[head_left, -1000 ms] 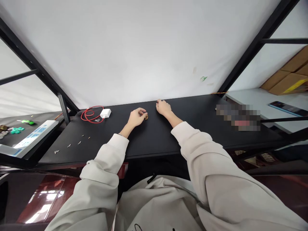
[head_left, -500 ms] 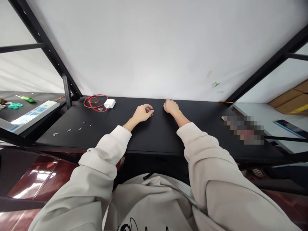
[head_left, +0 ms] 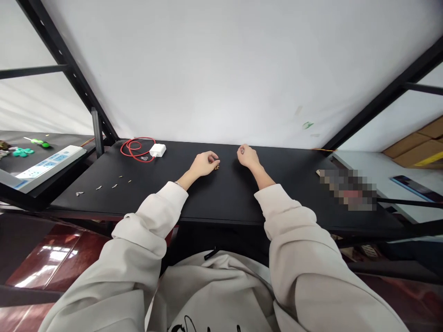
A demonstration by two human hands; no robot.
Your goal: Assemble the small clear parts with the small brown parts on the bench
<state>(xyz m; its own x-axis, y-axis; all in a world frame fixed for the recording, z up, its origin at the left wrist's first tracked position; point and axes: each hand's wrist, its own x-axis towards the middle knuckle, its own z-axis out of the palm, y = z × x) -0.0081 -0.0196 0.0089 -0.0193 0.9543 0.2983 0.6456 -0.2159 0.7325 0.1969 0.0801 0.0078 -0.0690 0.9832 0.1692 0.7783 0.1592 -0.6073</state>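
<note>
My left hand point(head_left: 204, 164) rests on the black table point(head_left: 221, 198) with its fingers curled around a small brown object point(head_left: 216, 167) that pokes out at the fingertips. My right hand point(head_left: 248, 156) lies a little to the right, closed in a loose pinch near the back edge of the table; a tiny thing at its fingertips is too small to name. Both arms wear light beige sleeves.
A white charger point(head_left: 157, 150) with a coiled red cable point(head_left: 133, 147) lies at the back left. Several small screws point(head_left: 104, 186) are scattered on the left. A power strip point(head_left: 44, 162) sits on the neighbouring left table, a phone point(head_left: 415, 186) on the right one.
My right hand has drawn back slightly from the wall and lifted its fingertips. The left hand stays curled on the small brown object. The camera view shifted a little.
</note>
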